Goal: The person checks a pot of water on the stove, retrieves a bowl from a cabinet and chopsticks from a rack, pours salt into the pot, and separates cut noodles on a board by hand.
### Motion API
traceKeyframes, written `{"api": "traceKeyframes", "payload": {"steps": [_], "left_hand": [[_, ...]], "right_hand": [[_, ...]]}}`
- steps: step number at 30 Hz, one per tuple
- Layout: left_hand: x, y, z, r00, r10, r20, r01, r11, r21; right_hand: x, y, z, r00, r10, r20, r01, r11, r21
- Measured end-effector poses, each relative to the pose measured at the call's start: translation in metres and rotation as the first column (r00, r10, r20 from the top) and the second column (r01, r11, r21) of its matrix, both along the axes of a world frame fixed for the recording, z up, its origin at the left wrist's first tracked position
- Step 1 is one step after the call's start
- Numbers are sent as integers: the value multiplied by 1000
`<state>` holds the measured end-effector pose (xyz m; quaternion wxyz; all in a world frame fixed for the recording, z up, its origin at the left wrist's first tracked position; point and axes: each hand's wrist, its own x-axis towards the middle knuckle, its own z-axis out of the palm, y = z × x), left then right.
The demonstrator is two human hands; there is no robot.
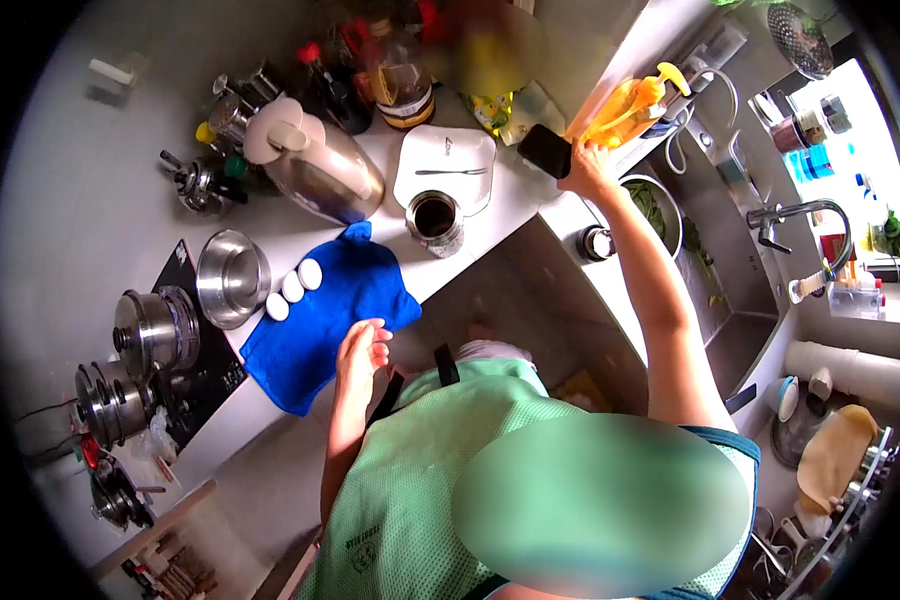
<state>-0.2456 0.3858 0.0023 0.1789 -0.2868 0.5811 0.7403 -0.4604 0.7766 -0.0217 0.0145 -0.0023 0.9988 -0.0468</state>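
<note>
A pale, L-shaped kitchen worktop (492, 235) wraps around the person, meeting a stainless-steel sink (751, 320) on the right. The right hand (591, 172) is stretched far out to the orange plastic bottle with a yellow pump top (622, 108), near the corner by the sink; a flat black object with rounded corners (545, 151) sits immediately left of the fingers. Those fingers are bent and partly hidden, so whether they grip the bottle, the black object or neither, I cannot tell. The bottle lies just beyond this hand, which is much the nearer one. Its long axis slants away and rightward in the view, pump end farthest from the hand. The left hand (363, 348), loosely half-open with nothing visible in it, is near the right edge of a bright blue fabric cloth (332, 300).
</note>
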Motion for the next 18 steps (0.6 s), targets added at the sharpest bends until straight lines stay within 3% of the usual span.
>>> {"api": "traceKeyframes", "payload": {"steps": [3,5,7,12,14,15,18], "left_hand": [[0,-2,-5,1000,-9,16,9,1000,2],[0,-5,-9,1000,-13,18,13,1000,4],[1,-10,-15,1000,0,25,0,1000,6],[5,-22,-19,999,20,40,-20,1000,7],[8,-30,-21,999,26,41,-27,1000,9],[9,-34,-22,999,27,39,-27,1000,15],[15,-48,-22,999,32,31,-32,999,26]], "right_hand": [[14,-2,21,998,28,-56,-24,998,66],[40,-17,63,1000,19,-10,-20,1000,-20],[65,-21,72,991,97,-90,-99,995,-19],[140,-68,89,953,199,229,-178,978,-109],[165,-97,72,921,277,275,-182,928,-325],[171,-123,78,889,279,363,-163,933,-320],[178,-192,48,883,345,317,-204,893,-402]]}}
